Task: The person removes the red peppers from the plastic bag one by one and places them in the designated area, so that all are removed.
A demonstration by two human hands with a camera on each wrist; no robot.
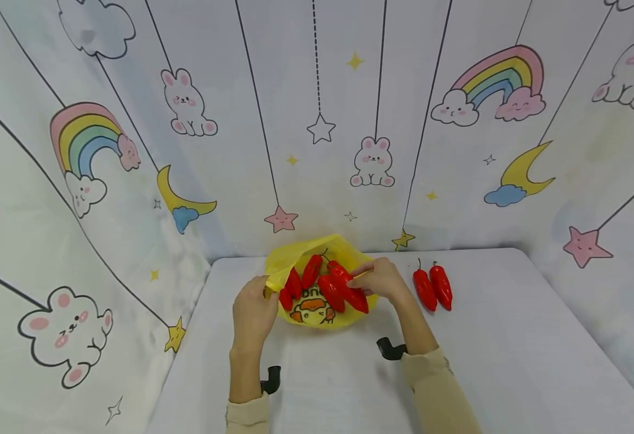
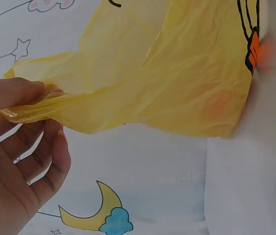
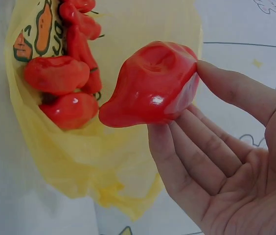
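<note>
A yellow plastic bag [image 1: 357, 258] with a printed cartoon face lies open at the table's back. My left hand [image 1: 254, 313] pinches the left edge of its mouth; in the left wrist view, thumb and fingers grip the gathered film [image 2: 113, 105]. Between the thumb and fingers of my right hand [image 1: 380, 279] is a glossy red pepper [image 3: 150, 88], held at the bag's mouth on the right. Several other red peppers [image 1: 311, 271] lie inside the bag, their green stems partly visible in the right wrist view.
Two more red peppers [image 1: 424, 289] lie side by side on the white table [image 1: 512, 337], right of the bag. Behind stands a backdrop [image 1: 317, 181] printed with rabbits, rainbows and stars. A small black angled piece [image 1: 391, 348] sits by each wrist.
</note>
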